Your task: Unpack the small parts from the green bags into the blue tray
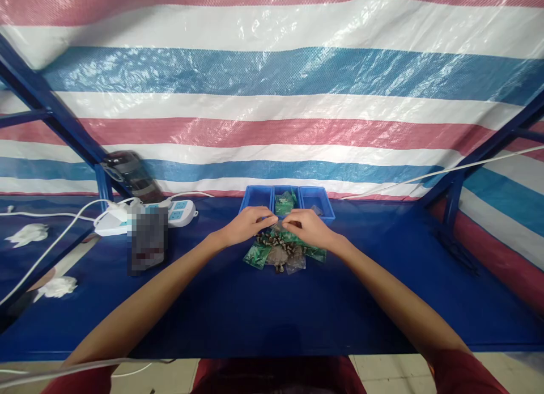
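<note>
My left hand (249,225) and my right hand (309,227) face each other just in front of three blue bins, fingers bent and pressed together. Between their fingertips there seems to be a small clear bag, too small to make out surely. Below them lies a pile of small metal parts (278,248) with green bags (256,255) and clear bags (296,261) around it. The middle bin holds green bags (285,202). In the right bin (317,200) lies something clear. The left bin (257,199) shows its bare blue floor.
On the blue table (272,309), a white power strip (182,212) and a blurred dark device (148,239) stand left of my hands. Crumpled white tissues (57,287) lie farther left. A dark bottle (132,176) leans near the blue frame. Striped sheeting (272,105) hangs behind.
</note>
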The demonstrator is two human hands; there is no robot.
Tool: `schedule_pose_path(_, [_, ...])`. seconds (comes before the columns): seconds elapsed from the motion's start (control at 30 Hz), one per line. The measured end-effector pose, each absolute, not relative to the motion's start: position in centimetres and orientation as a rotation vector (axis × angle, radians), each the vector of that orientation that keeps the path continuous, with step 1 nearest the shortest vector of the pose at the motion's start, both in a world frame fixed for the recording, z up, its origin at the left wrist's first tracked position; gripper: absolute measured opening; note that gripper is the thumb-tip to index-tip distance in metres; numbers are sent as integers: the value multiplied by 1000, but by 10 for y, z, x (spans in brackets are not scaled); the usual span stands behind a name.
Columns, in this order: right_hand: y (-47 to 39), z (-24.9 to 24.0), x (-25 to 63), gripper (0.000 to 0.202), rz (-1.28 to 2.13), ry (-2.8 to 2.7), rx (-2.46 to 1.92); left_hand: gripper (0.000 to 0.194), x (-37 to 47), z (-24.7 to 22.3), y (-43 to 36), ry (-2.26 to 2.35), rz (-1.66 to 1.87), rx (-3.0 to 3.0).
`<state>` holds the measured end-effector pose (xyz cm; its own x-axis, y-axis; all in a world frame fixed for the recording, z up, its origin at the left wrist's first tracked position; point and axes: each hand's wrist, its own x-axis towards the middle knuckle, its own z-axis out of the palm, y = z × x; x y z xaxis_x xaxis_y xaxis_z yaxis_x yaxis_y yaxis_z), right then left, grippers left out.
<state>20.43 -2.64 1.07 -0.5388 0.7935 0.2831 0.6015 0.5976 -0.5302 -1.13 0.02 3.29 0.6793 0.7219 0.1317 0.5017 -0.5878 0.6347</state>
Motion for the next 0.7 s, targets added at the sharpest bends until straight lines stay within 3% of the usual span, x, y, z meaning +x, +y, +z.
schedule_pose_path(0.4, [-31, 18, 204, 29, 648, -2074, -1119, 28, -10, 30, -2, 877, 630, 2246])
schedule_pose_path(0.7, [-24, 10, 204, 26, 795, -1968, -1078, 30, -7, 28, -2, 946, 753, 1854])
